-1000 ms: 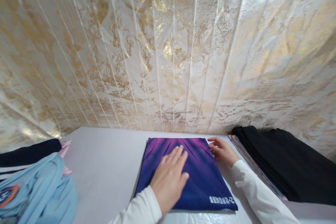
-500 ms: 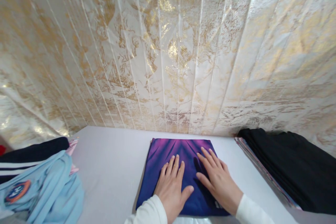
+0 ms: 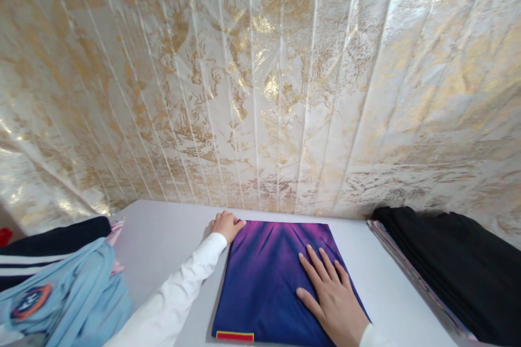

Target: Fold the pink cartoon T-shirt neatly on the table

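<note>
A garment [image 3: 264, 282], purple at the top and dark blue below, lies folded into a flat rectangle on the white table. A red strip edged in yellow [image 3: 235, 336] shows at its near left corner. At the far left corner, my left hand [image 3: 226, 225] has its fingers curled and its thumb on the fabric, closed on that corner; its fingertips are partly hidden. My right hand [image 3: 334, 295] rests flat on the right half of the garment, open with fingers spread.
On the right lies a folded stack of black clothing [image 3: 451, 265] with lighter layers beneath. A light blue garment with a round badge [image 3: 81, 287] and a dark striped garment [image 3: 57, 236] are heaped at left. Gold-patterned sheeting [image 3: 260, 92] hangs behind the table [image 3: 163, 227].
My left hand has moved from the middle of the garment to its far left corner and closed there. My right hand has slid slightly nearer, still flat.
</note>
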The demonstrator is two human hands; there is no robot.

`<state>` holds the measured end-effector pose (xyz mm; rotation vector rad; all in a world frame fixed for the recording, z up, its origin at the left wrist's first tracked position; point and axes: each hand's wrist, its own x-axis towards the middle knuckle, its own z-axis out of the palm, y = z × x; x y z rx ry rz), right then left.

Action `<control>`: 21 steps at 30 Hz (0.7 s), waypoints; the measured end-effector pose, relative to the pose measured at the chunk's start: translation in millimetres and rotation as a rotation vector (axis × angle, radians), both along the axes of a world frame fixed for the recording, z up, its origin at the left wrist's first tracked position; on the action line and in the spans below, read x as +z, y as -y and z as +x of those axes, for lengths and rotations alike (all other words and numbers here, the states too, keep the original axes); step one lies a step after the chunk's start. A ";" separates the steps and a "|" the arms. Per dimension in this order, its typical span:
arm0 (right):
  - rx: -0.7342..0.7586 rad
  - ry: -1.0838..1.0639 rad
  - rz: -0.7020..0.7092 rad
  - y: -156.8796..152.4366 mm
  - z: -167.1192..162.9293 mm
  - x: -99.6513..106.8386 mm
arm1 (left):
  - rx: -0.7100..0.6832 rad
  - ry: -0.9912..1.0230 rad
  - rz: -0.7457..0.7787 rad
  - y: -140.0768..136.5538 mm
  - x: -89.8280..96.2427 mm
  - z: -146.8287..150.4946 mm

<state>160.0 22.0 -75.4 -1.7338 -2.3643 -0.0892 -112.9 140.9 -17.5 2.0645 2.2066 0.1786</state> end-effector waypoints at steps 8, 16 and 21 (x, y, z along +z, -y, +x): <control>0.008 0.001 -0.048 2.0 3.3 9.8 | 0.020 -0.030 0.064 2.1 -11.1 4.1; 0.016 -0.010 -0.028 -23.5 12.8 21.7 | -0.374 -0.001 0.187 83.3 -1.9 71.5; 0.029 -0.008 -0.063 -37.7 13.9 7.9 | -0.506 0.140 0.082 112.3 -29.5 82.6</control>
